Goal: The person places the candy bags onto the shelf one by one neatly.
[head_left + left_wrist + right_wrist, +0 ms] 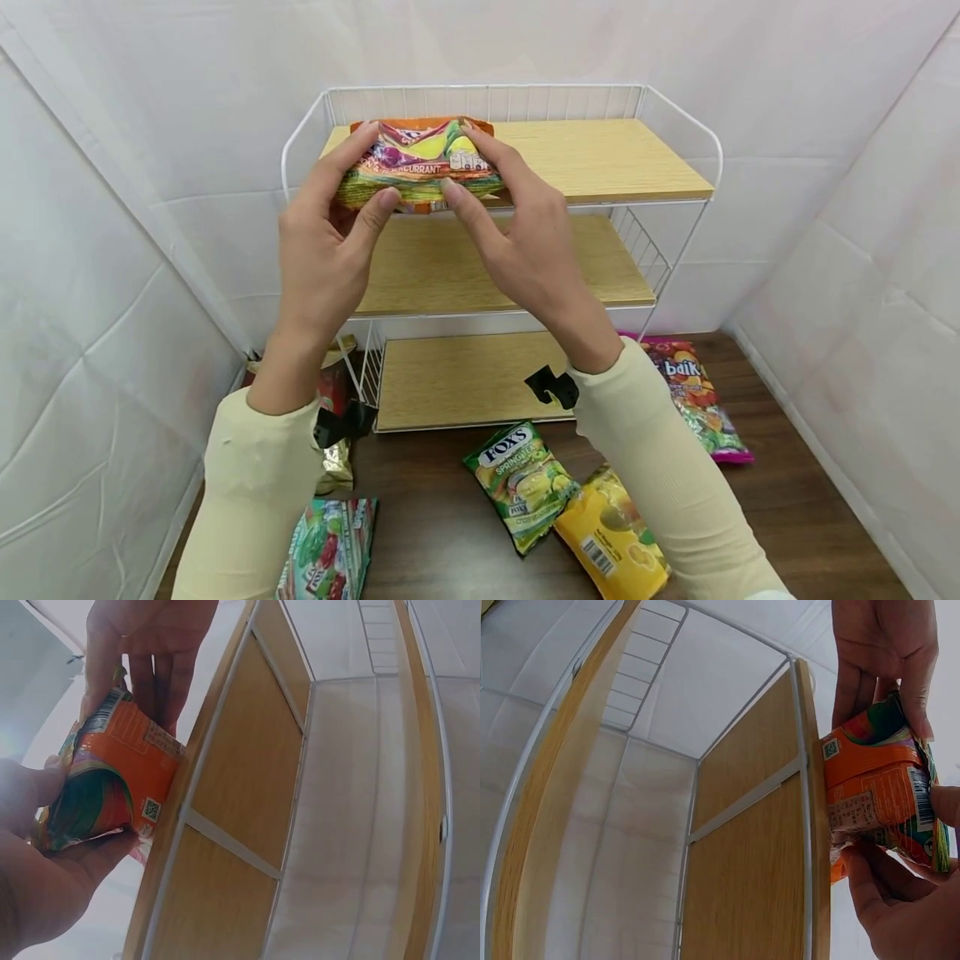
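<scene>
Both hands hold an orange candy bag (420,162) at the front left of the rack's top shelf (592,154). The left hand (322,225) grips its left end, thumb on the near face and fingers round the far side. The right hand (528,225) grips the other end the same way, and the two thumbs lie near each other at the lower edge. In the left wrist view the bag's orange back (139,757) shows a barcode and sits right at the shelf's front edge. The right wrist view shows the bag (881,780) between both hands.
Below are a middle shelf (480,267) and a bottom shelf (465,379) in a white wire frame. On the dark table lie a green Fox's bag (521,483), a yellow bag (611,537), a teal bag (330,550), a pink-edged bag (693,392) and a red-and-gold bag (337,462).
</scene>
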`<state>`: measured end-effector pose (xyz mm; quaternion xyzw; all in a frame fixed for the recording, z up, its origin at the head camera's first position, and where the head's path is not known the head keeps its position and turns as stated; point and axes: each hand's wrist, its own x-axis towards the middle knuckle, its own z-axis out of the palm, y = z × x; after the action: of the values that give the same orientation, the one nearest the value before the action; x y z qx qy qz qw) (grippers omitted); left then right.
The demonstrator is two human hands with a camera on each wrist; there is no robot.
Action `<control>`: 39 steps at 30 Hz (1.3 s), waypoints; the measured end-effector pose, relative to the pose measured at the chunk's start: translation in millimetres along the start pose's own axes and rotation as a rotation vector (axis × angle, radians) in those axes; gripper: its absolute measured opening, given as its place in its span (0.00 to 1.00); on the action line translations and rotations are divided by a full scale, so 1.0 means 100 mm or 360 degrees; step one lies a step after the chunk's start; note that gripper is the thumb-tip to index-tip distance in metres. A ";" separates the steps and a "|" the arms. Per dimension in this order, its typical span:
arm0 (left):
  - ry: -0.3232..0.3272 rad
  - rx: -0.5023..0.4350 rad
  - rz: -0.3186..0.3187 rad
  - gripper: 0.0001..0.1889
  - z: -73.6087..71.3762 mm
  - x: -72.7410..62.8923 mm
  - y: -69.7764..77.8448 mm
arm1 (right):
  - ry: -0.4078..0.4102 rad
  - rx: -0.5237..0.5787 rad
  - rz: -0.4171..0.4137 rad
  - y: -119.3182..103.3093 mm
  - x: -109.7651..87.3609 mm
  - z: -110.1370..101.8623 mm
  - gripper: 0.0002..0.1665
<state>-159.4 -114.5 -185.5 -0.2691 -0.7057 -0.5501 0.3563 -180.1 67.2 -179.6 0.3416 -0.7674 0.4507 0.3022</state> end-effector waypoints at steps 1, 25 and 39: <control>-0.0002 -0.0002 0.0023 0.24 -0.01 0.00 -0.01 | -0.0005 0.0000 0.0003 0.00 0.00 0.01 0.31; -0.0004 0.0246 0.0034 0.26 -0.05 -0.02 -0.02 | 0.0051 -0.0108 -0.0185 0.05 -0.02 0.03 0.29; 0.0199 0.0703 0.0703 0.19 -0.02 -0.24 0.01 | 0.0204 -0.0324 -0.0793 0.00 -0.20 -0.01 0.22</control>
<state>-143.9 -116.1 -204.1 -0.2977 -0.7092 -0.3084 0.5597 -168.3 73.1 -195.0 0.4584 -0.6803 0.3037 0.4845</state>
